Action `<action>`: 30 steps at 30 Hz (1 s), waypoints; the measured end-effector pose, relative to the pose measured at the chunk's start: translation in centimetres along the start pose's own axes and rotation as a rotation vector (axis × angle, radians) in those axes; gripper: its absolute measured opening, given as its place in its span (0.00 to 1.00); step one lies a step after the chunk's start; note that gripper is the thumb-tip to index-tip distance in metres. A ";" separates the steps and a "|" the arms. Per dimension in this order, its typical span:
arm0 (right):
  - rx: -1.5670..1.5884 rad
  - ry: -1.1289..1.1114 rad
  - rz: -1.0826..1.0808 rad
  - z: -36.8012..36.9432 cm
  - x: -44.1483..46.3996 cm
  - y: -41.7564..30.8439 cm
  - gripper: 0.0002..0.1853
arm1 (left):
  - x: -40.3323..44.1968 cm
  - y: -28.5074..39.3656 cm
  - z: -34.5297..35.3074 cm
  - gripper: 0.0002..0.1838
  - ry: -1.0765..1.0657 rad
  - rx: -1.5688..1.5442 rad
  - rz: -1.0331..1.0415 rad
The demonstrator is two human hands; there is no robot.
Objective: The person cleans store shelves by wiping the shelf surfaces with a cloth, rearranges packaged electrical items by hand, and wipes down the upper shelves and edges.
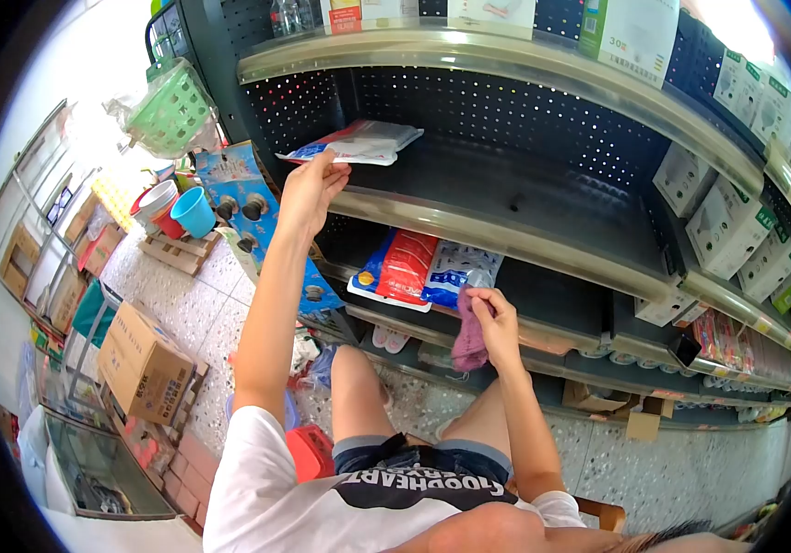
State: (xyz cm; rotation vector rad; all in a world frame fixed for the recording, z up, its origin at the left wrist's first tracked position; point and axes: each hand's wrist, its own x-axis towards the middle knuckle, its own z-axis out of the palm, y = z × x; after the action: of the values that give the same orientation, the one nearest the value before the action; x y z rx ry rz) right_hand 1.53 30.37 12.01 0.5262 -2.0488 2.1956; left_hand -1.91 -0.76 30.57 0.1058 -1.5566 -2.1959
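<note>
Presently, left hand (317, 189): fingertips at the edge of a flat glossy packet (363, 143), middle shelf (515, 180); closure cannot be told.
Right hand (497, 324): grip pinched closed on crumpled purple cloth (470, 339), beside printed blue packet (460, 269).
Shirt (257, 479): reads "GOODHEART".
Upper box (635, 41): marked "30".

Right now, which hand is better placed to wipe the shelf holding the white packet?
Probably the right hand: it holds the purple cloth below that shelf, while the left hand is at the packet.

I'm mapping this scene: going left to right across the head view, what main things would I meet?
Large cardboard box, left hand, red-and-blue packet, purple cloth, white boxes at right.
</note>
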 end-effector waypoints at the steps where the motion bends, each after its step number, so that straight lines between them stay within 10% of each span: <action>1: 0.064 -0.018 0.058 0.5 0.2 -0.3 0.09 | -1.0 -0.2 0.3 0.14 0.001 -0.024 0.040; 9: 0.508 -0.267 0.502 5.9 4.6 -7.0 0.29 | -10.5 -2.4 0.2 0.12 -0.016 -0.109 0.232; 15: 0.619 -0.227 0.431 9.9 7.8 -9.0 0.37 | -13.7 -6.5 -3.6 0.16 0.034 0.178 0.230; 20: 0.657 -0.327 0.455 9.8 8.2 -9.9 0.20 | -15.3 -8.9 -5.3 0.13 -0.076 0.258 0.247; 30: 0.483 -0.387 0.292 8.5 4.3 -4.3 0.18 | -20.2 -13.8 -6.9 0.09 -0.132 0.316 0.178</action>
State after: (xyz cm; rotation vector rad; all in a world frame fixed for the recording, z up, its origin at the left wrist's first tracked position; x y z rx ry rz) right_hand 0.37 21.73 17.81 0.7909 -1.8329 2.9971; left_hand 14.15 4.89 11.61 -0.0805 -1.8989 -1.8412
